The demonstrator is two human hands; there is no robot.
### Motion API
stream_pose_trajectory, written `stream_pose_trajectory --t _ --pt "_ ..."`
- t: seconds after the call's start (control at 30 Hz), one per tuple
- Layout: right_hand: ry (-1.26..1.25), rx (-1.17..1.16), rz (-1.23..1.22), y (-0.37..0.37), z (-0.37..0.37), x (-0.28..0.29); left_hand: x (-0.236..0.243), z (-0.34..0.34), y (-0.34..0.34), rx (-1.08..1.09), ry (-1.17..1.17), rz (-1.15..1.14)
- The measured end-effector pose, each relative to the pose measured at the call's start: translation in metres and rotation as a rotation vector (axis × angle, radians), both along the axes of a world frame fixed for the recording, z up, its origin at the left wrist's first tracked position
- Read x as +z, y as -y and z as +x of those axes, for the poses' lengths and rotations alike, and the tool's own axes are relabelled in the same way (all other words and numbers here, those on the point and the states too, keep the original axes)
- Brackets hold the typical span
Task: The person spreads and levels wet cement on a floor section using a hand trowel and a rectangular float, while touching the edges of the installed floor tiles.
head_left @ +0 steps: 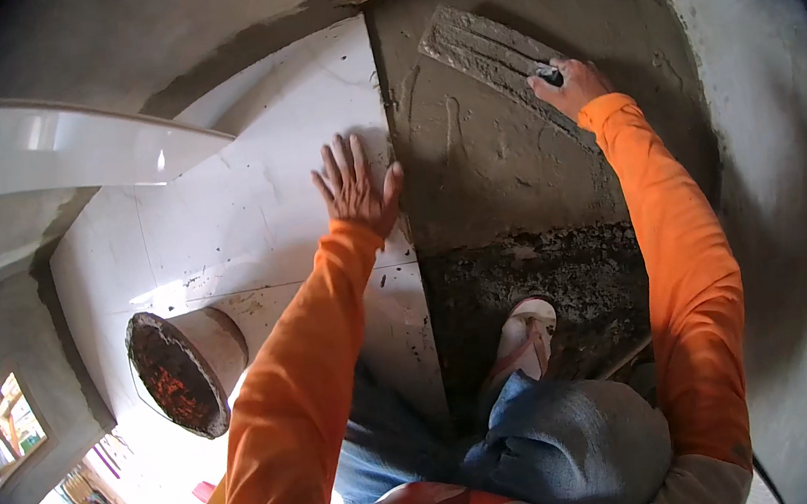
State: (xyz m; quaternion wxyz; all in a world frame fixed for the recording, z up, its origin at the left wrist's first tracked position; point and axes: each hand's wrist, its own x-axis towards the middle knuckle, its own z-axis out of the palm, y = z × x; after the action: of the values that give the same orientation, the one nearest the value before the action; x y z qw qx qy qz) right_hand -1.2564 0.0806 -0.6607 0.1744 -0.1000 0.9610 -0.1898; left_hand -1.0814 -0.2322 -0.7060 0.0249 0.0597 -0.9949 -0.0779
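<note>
My right hand [573,87] is wrapped round the handle of a long, mortar-caked plastering trowel [479,49]. Its blade lies slanted on a bed of wet grey mortar [475,178], over the far part of the floor. On the white floor tiles [262,204] to the left, my left hand [355,185] rests flat with fingers spread, close to the tile edge that borders the mortar. Shallow ridges and drag marks show in the mortar surface.
A mortar-crusted bucket [218,340] stands tilted-looking on the tiles at left. A glossy white tile [73,146] juts out along the left wall. Bare grey walls [776,126] enclose the corner. My sandalled foot [527,332] is on the dark, rough strip nearer me.
</note>
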Motion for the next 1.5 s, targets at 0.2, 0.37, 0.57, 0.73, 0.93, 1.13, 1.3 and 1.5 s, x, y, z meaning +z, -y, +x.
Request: stream_pose_trajectory --t 0.2,0.37,0.57,0.73,0.93,1.13,1.3,1.5 --pt "0.283 0.219 -0.088 0.011 0.013 0.022 0.005 0.03 -0.033 -0.249 0.001 0.103" --pt "0.328 0.345 0.021 -0.018 0.075 0.01 0.085 0.116 -0.058 -0.567 0.304 0.727" --pt "0.408 0.384 0.199 -0.027 0.13 0.055 0.146 0.16 -0.029 -0.582 0.483 0.596" --pt "0.195 0.329 0.19 -0.027 0.122 0.023 0.161 0.19 0.005 -0.524 0.584 0.518" --pt "-0.136 -0.008 0.193 -0.018 0.034 0.009 0.183 0.218 0.011 -0.692 0.609 0.301" --pt "0.055 -0.077 0.118 0.025 0.07 0.022 0.206 0.254 0.014 -0.558 0.571 0.381" --pt "-0.039 -0.359 0.09 0.011 0.037 0.015 0.217 0.276 0.019 -0.512 0.562 0.432" --pt "-0.169 -0.345 0.068 -0.002 0.032 0.026 0.216 0.318 0.038 -0.399 0.338 0.446"
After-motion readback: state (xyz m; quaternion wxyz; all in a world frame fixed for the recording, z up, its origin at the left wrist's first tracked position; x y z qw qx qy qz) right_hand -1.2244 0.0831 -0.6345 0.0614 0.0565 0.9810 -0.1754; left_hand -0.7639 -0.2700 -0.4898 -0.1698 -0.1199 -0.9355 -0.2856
